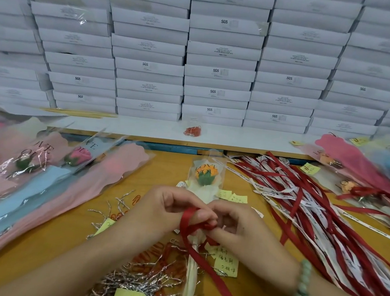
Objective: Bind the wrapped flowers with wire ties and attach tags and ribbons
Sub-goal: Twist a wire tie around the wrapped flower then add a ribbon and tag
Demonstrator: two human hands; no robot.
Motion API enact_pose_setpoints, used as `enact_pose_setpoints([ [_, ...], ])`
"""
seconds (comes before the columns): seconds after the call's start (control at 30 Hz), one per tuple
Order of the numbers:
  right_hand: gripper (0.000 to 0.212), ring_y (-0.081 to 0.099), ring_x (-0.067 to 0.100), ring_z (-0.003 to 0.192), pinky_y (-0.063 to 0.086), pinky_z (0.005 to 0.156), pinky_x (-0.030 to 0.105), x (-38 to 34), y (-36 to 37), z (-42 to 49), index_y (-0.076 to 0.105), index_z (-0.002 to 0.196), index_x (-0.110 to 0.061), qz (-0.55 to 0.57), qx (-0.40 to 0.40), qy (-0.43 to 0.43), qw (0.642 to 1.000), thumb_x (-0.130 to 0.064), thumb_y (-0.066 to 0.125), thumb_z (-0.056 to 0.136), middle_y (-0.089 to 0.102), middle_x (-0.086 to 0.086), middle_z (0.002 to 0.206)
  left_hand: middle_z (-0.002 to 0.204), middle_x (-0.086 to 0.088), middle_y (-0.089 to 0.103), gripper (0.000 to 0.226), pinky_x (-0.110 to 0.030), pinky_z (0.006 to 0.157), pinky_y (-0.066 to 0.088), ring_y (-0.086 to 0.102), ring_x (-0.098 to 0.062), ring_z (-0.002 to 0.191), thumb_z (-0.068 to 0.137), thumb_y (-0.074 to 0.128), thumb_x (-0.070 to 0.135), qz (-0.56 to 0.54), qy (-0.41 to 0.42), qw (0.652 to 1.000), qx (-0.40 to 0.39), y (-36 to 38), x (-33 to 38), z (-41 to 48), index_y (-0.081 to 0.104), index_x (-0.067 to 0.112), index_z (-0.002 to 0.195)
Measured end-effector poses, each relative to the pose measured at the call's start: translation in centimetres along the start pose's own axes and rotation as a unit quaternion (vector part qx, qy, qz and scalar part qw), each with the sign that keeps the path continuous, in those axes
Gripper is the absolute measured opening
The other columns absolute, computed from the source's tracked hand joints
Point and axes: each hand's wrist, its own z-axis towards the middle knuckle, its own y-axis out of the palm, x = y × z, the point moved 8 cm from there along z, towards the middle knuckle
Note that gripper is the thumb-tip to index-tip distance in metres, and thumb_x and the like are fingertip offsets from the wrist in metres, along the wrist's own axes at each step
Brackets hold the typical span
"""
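Note:
A wrapped orange flower [205,172] in a clear and cream sleeve lies on the yellow table [63,245], bloom pointing away from me, stem running toward me. At its neck a red ribbon [189,220] loops around the wrap. My left hand [165,211] pinches the ribbon loop from the left. My right hand [236,224] pinches the ribbon's knot from the right. A long ribbon tail [222,287] trails toward the front edge. A yellow handwritten tag [226,264] lies just under my right hand.
Silver wire ties [130,283] and red paper clips [153,260] are heaped near the front. Wrapped flowers [46,170] lie at left, more at right [356,176]. Red and white ribbons [303,197] spread at right. Stacked white boxes [221,55] fill the back.

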Motion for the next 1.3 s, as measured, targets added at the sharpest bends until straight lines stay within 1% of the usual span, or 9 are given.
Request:
enact_pose_setpoints([
  [0.07,0.013,0.052,0.011,0.064,0.044,0.061,0.032,0.3,0.0,0.1,0.072,0.08,-0.018,0.018,-0.007,0.007,1.0,-0.007,0.068,0.086,0.063,0.007,0.073,0.087,-0.007,0.077,0.011,-0.024,0.067,0.058,0.073,-0.02,0.077,0.076,0.074,0.023,0.012,-0.001,1.0,-0.009,-0.3,0.1,0.0,0.08,0.017,0.084],
  [0.23,0.009,0.062,0.016,0.064,0.049,0.059,0.023,1.7,0.2,0.0,0.073,0.072,-0.021,0.158,-0.056,0.114,0.979,-0.023,0.081,0.071,0.067,0.002,0.07,0.089,-0.01,0.076,0.012,-0.02,0.071,0.055,0.072,-0.019,0.081,0.075,0.076,0.021,0.035,-0.012,0.999,-0.021,-1.6,0.0,-0.2,0.08,0.016,0.085],
  [0.4,0.021,0.071,0.016,0.081,0.056,0.069,0.021,1.9,-0.1,-0.4,0.073,0.091,-0.012,0.244,-0.144,0.166,0.945,-0.03,0.071,0.081,0.074,0.007,0.089,0.087,-0.009,0.077,0.012,-0.019,0.07,0.054,0.072,-0.016,0.079,0.071,0.077,0.023,0.059,-0.021,0.998,-0.029,-2.1,-0.3,0.0,0.081,0.019,0.081],
  [0.57,0.014,0.057,0.004,0.069,0.042,0.059,0.012,1.4,-1.9,0.3,0.069,0.075,-0.028,0.018,-0.127,0.088,0.988,-0.034,0.067,0.088,0.067,-0.007,0.085,0.08,0.0,0.076,0.011,-0.019,0.068,0.053,0.071,-0.012,0.076,0.069,0.078,0.034,0.132,-0.015,0.991,-0.032,-3.0,-0.2,0.2,0.08,0.027,0.076],
  [0.67,0.019,0.059,-0.001,0.095,0.043,0.081,0.014,0.5,-2.3,0.5,0.065,0.074,-0.03,-0.07,-0.125,0.027,0.989,-0.04,0.061,0.089,0.064,-0.011,0.103,0.073,0.003,0.072,0.007,-0.018,0.058,0.049,0.064,-0.006,0.063,0.072,0.078,0.033,0.203,-0.024,0.978,-0.04,-3.9,-0.3,0.1,0.08,0.029,0.077],
  [0.77,0.034,0.063,0.019,0.102,0.046,0.095,0.035,-0.1,-2.4,0.4,0.065,0.078,-0.01,-0.04,-0.148,0.003,0.988,-0.042,0.058,0.089,0.068,0.002,0.097,0.069,0.007,0.069,0.007,-0.016,0.051,0.045,0.058,-0.001,0.056,0.078,0.079,0.021,0.235,-0.042,0.968,-0.08,-4.2,-0.5,-0.1,0.08,0.027,0.078],
  [0.83,0.04,0.066,0.034,0.088,0.05,0.086,0.05,-0.2,-2.4,0.4,0.06,0.076,-0.002,0.025,-0.156,0.015,0.987,-0.04,0.056,0.09,0.065,0.017,0.081,0.067,0.009,0.066,0.004,-0.013,0.051,0.041,0.056,0.0,0.056,0.073,0.078,0.033,0.258,-0.049,0.96,-0.093,-4.4,-0.6,-0.1,0.078,0.031,0.076],
  [0.97,0.031,0.051,0.014,0.049,0.043,0.056,0.023,0.4,-2.2,0.3,0.057,0.071,-0.012,0.063,-0.166,0.035,0.984,-0.035,0.058,0.092,0.055,0.001,0.054,0.071,0.001,0.069,0.014,-0.018,0.058,0.042,0.056,-0.003,0.063,0.072,0.076,0.042,0.288,-0.056,0.948,-0.121,-4.7,-0.9,-0.2,0.076,0.028,0.076],
  [1.3,0.034,0.039,0.022,0.052,0.032,0.05,0.024,2.9,-2.3,0.2,0.062,0.076,-0.009,-0.073,-0.231,0.072,0.968,-0.039,0.062,0.092,0.055,0.009,0.059,0.069,0.002,0.071,0.009,-0.018,0.056,0.044,0.057,-0.006,0.059,0.088,0.072,0.017,0.3,-0.138,0.929,-0.166,-6.8,-1.1,-0.8,0.074,0.021,0.08],
])
